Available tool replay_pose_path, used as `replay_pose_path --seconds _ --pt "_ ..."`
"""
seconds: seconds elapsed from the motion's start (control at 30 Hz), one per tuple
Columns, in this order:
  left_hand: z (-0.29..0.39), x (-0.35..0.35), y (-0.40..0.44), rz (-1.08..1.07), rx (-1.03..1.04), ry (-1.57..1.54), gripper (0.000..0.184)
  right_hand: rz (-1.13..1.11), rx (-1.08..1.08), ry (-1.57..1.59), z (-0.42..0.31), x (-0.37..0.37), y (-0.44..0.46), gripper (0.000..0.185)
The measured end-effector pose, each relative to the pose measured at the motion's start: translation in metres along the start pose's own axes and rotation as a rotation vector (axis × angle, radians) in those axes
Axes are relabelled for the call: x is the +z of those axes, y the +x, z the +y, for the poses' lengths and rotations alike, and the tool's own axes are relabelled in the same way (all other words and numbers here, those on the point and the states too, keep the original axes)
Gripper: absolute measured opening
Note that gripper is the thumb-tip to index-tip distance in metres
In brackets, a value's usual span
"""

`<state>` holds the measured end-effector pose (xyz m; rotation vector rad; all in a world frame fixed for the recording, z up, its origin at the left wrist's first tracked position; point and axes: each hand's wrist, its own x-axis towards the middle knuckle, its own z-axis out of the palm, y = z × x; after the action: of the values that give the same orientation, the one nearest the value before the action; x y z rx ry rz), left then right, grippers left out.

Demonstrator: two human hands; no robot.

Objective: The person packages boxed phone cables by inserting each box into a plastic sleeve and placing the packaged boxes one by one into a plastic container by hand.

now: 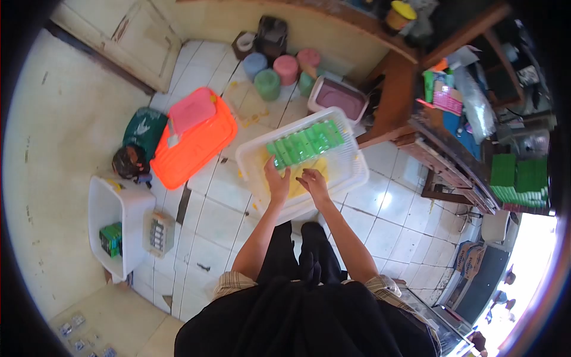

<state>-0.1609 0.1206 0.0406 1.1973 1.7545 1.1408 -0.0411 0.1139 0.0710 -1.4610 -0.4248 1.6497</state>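
Note:
A white plastic tub (242,156) stands in front of me with a row of shiny green packs (306,143) along its far side. Something yellow (297,187) shows at the bottom of the tub, below the packs. My left hand (278,181) is over the tub at the near left end of the row, thumb and fingers apart, fingertips close to the end pack; contact is unclear. To its right, my right hand (315,183) hovers over the yellow area with its fingers bent together. Whatever they may hold is too small to make out.
An orange lid (196,146) lies on the tiled floor to the left, near another white tub (107,202) and a clear container (158,233). Pink, blue and green stools (267,85) stand at the back. A wooden table (389,101) and green stacks (518,178) are on the right.

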Motion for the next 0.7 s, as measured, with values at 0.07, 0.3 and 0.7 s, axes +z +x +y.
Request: replay_pose_path --seconds 0.07,0.3,0.7 --pt "0.021 0.006 -0.01 0.032 0.136 0.145 0.055 -0.04 -0.141 -0.039 -0.022 -0.021 -0.015 0.025" --pt "0.116 0.054 -0.079 -0.164 0.458 0.036 0.04 0.265 -0.67 -0.254 -0.074 -0.141 -0.072 0.013" --pt "0.016 0.172 -0.225 -0.742 0.605 0.361 0.03 0.838 -0.265 -0.45 0.126 -0.46 -0.202 0.013"
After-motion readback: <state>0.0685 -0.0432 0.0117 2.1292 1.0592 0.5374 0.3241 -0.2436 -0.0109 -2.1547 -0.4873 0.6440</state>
